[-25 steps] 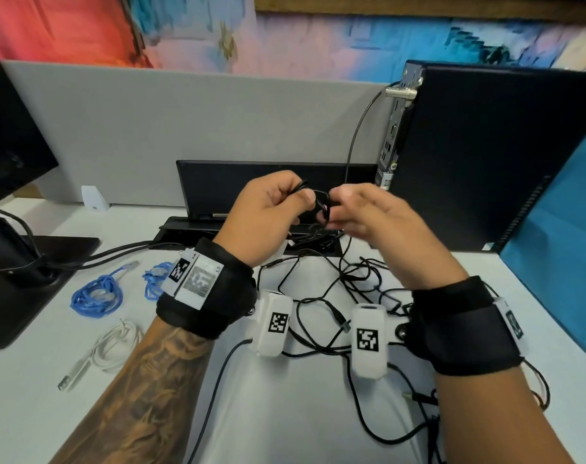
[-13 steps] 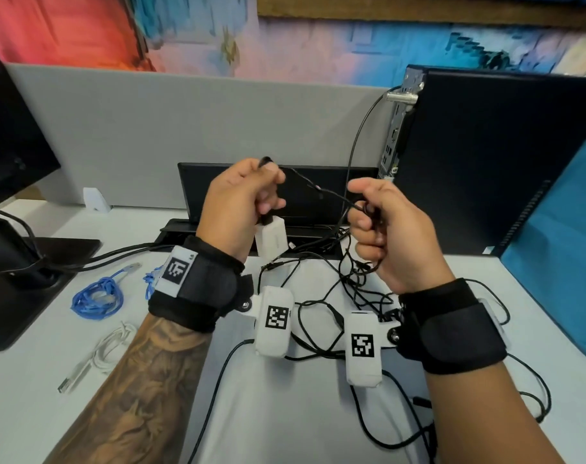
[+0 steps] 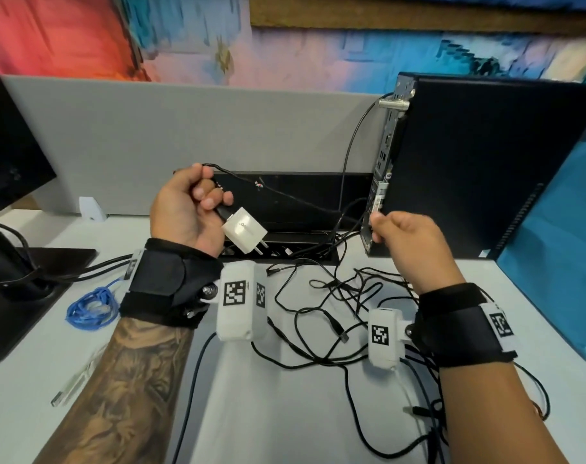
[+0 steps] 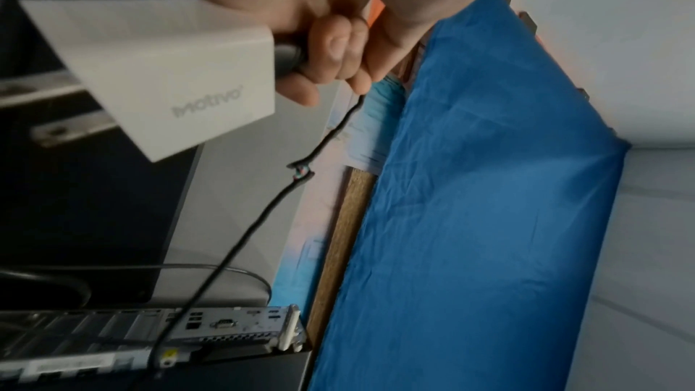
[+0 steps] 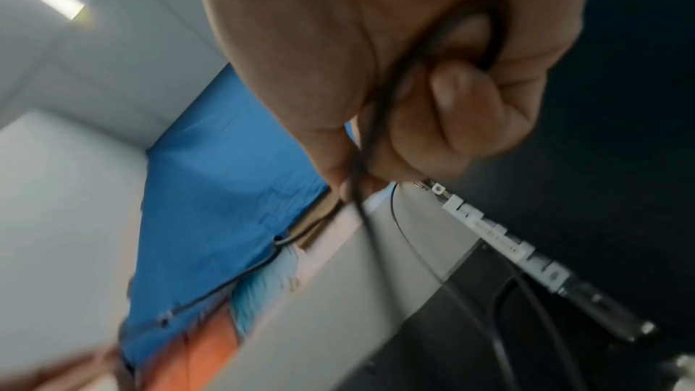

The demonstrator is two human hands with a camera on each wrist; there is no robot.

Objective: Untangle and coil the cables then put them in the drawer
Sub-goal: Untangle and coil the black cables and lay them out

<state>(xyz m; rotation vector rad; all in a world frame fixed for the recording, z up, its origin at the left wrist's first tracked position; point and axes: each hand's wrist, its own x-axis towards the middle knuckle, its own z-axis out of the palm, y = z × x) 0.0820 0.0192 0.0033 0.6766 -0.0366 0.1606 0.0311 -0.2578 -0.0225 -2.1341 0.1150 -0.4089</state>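
My left hand (image 3: 197,202) is raised over the desk and grips a thin black cable (image 3: 284,194) near its end, where a white plug adapter (image 3: 244,231) hangs below the fist. The same adapter (image 4: 165,76) fills the upper left of the left wrist view, with the cable (image 4: 263,213) running off, frayed at one spot. The cable stretches right to my right hand (image 3: 395,229), which grips it in a fist; the cable (image 5: 380,118) passes through the palm in the right wrist view. A tangle of black cables (image 3: 321,316) lies on the desk below both hands.
A black desktop computer (image 3: 479,169) stands at the right, close to my right hand. A grey partition (image 3: 184,128) runs behind. A coiled blue cable (image 3: 90,308) and a white cable (image 3: 74,386) lie at the left, near a monitor base (image 3: 23,289). A black cable tray (image 3: 301,202) sits at the desk's rear.
My hands, close together a second ago, have moved apart, drawing the black cable taut between them. The white adapter has come into view under my left fist.
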